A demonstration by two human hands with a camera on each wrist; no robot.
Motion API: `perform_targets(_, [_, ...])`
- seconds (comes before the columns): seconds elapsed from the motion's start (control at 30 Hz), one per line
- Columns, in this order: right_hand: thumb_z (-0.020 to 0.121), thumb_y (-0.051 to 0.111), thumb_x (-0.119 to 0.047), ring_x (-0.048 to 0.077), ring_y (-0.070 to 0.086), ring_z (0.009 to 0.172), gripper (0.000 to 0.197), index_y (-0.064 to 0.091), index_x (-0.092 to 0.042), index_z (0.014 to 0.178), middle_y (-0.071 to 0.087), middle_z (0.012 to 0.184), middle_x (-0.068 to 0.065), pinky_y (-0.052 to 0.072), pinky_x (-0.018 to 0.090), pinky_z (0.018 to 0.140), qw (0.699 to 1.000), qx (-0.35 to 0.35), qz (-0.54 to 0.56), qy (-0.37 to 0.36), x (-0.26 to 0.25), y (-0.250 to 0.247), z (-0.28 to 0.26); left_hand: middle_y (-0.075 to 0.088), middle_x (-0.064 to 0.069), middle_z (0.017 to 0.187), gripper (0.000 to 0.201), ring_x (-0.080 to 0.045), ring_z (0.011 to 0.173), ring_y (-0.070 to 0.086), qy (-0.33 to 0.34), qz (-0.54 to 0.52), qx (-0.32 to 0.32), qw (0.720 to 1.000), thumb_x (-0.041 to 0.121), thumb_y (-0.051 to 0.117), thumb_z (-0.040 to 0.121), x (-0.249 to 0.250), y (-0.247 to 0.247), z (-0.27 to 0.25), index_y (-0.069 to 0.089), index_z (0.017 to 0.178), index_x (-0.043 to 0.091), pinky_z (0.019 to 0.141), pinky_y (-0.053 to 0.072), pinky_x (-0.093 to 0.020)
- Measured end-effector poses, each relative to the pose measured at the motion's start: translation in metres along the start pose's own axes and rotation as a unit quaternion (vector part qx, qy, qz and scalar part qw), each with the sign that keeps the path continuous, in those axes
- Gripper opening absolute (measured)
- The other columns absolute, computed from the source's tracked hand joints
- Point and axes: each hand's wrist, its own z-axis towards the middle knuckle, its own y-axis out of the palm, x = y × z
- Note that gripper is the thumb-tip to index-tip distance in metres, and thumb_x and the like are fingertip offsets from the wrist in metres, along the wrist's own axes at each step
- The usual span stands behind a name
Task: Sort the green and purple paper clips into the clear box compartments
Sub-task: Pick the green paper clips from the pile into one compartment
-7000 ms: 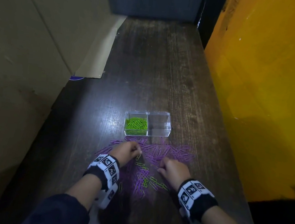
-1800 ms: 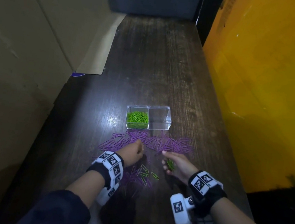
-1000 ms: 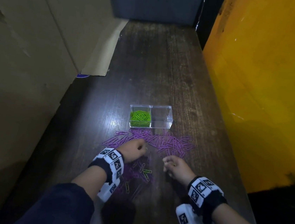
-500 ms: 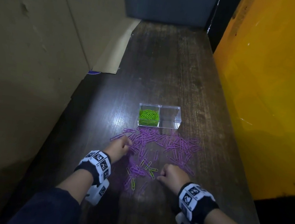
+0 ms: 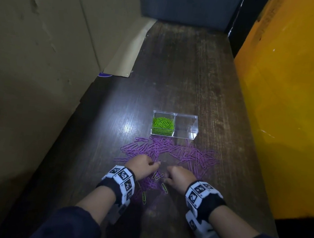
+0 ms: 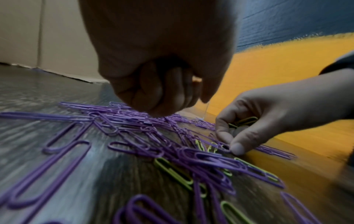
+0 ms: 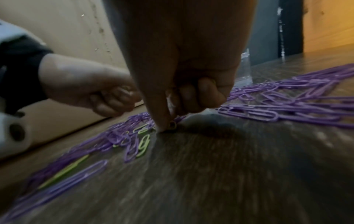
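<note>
The clear box [image 5: 196,123] stands on the dark wooden table [image 5: 186,73]. Its left compartment holds green paper clips [image 5: 163,124]; the right compartment [image 5: 186,131] shows nothing in it. Purple paper clips [image 5: 170,151] lie spread in front of the box. A few loose green clips [image 5: 164,187] lie among them between my hands. My left hand [image 5: 141,166] hovers over the purple clips with fingers [image 6: 162,94] curled into a fist; nothing shows inside it. My right hand [image 5: 175,179] keeps green clips [image 6: 244,121] in its curled fingers, and its fingertips [image 7: 162,124] press on a clip on the table.
A cardboard wall [image 5: 43,47] runs along the table's left side, with a flap [image 5: 126,56] lying on the table. A yellow-orange wall [image 5: 292,95] borders the right side. A dark panel [image 5: 185,2] closes the far end.
My right hand turned from palm-up, showing green clips, to palm-down and came onto the loose green clips. My left hand swung out left, then back toward the middle.
</note>
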Motion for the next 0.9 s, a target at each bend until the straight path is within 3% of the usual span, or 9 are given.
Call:
perform_targets(0.13, [0.09, 0.052, -0.017, 0.015, 0.053, 0.079, 0.025, 0.043, -0.023, 0.067, 0.057, 0.081, 0.004, 0.035, 0.023, 0.069, 0.991, 0.031, 0.127, 0.02, 0.016, -0.004, -0.002, 0.064, -0.009, 0.085, 0.043, -0.025, 0.091, 0.063, 0.006, 0.14, 0.007, 0.99, 0.05, 0.048, 0.089, 0.001, 0.002, 0.0, 0.064, 0.085, 0.011, 0.073, 0.044, -0.029])
perform_targets(0.23, [0.09, 0.052, -0.005, -0.001, 0.052, 0.055, 0.02, 0.053, -0.02, 0.077, 0.054, 0.067, -0.003, 0.039, 0.017, 0.063, 0.955, 0.081, 0.28, 0.056, 0.033, -0.007, -0.007, 0.068, -0.009, 0.103, 0.04, -0.027, 0.099, 0.064, 0.007, 0.214, 0.012, 0.977, 0.049, 0.055, 0.084, 0.004, 0.011, 0.002, 0.063, 0.096, 0.011, 0.081, 0.048, -0.032])
perform_targets(0.37, [0.094, 0.039, 0.004, -0.002, 0.042, 0.029, 0.02, 0.056, -0.007, 0.096, 0.047, 0.062, 0.005, 0.03, 0.009, 0.034, 0.817, 0.096, 0.555, 0.123, 0.034, -0.005, -0.006, 0.066, -0.01, 0.107, 0.04, -0.029, 0.102, 0.063, 0.016, 0.241, 0.027, 0.97, 0.045, 0.05, 0.088, 0.014, 0.012, 0.003, 0.061, 0.1, 0.009, 0.084, 0.048, -0.034])
perform_targets(0.43, [0.094, 0.038, 0.002, 0.002, 0.044, 0.03, 0.021, 0.056, -0.005, 0.085, 0.046, 0.062, 0.006, 0.028, 0.012, 0.032, 0.731, 0.078, 0.662, 0.145, 0.025, -0.008, -0.005, 0.065, -0.011, 0.103, 0.038, -0.029, 0.1, 0.063, 0.013, 0.244, 0.022, 0.97, 0.042, 0.047, 0.09, 0.016, 0.009, 0.002, 0.062, 0.099, 0.008, 0.081, 0.047, -0.034])
perform_targets(0.5, [0.094, 0.045, -0.008, 0.004, 0.043, 0.032, 0.022, 0.052, -0.009, 0.073, 0.046, 0.059, 0.003, 0.026, 0.012, 0.033, 0.708, 0.057, 0.687, 0.155, 0.017, -0.012, -0.003, 0.062, -0.011, 0.091, 0.032, -0.029, 0.091, 0.063, 0.002, 0.234, 0.014, 0.972, 0.037, 0.046, 0.091, 0.012, 0.005, 0.001, 0.063, 0.091, 0.01, 0.073, 0.045, -0.031])
perform_targets(0.57, [0.092, 0.053, -0.019, 0.006, 0.039, 0.037, 0.026, 0.047, -0.014, 0.067, 0.043, 0.056, 0.0, 0.025, 0.014, 0.037, 0.753, 0.048, 0.639, 0.148, 0.01, -0.011, 0.001, 0.057, -0.01, 0.082, 0.029, -0.026, 0.077, 0.056, -0.006, 0.22, 0.013, 0.975, 0.036, 0.045, 0.091, 0.002, -0.002, -0.001, 0.059, 0.079, 0.014, 0.069, 0.042, -0.029])
perform_targets(0.7, [0.085, 0.065, -0.027, 0.005, 0.046, 0.048, 0.035, 0.043, -0.022, 0.058, 0.048, 0.057, -0.003, 0.033, 0.023, 0.053, 0.942, 0.075, 0.319, 0.076, -0.002, -0.004, 0.008, 0.062, -0.013, 0.089, 0.037, -0.028, 0.089, 0.062, -0.001, 0.212, 0.003, 0.977, 0.039, 0.04, 0.094, -0.025, -0.016, -0.008, 0.062, 0.091, 0.009, 0.071, 0.044, -0.03])
perform_targets(0.8, [0.084, 0.062, -0.032, 0.024, 0.061, 0.077, 0.039, 0.037, -0.021, 0.055, 0.065, 0.08, 0.009, 0.043, 0.029, 0.067, 0.986, 0.077, 0.129, 0.071, -0.005, 0.003, 0.007, 0.064, -0.014, 0.101, 0.032, -0.029, 0.098, 0.061, -0.015, 0.173, 0.024, 0.985, 0.033, 0.037, 0.095, -0.039, -0.02, -0.013, 0.059, 0.098, 0.01, 0.078, 0.046, -0.033])
perform_targets(0.9, [0.085, 0.06, -0.029, 0.027, 0.062, 0.094, 0.031, 0.041, -0.021, 0.062, 0.067, 0.097, 0.013, 0.045, 0.031, 0.076, 0.987, 0.088, 0.101, 0.085, 0.006, 0.0, 0.006, 0.063, -0.017, 0.102, 0.033, -0.03, 0.097, 0.059, -0.016, 0.122, 0.037, 0.992, 0.029, 0.032, 0.098, -0.048, -0.022, -0.015, 0.057, 0.099, 0.006, 0.079, 0.043, -0.033])
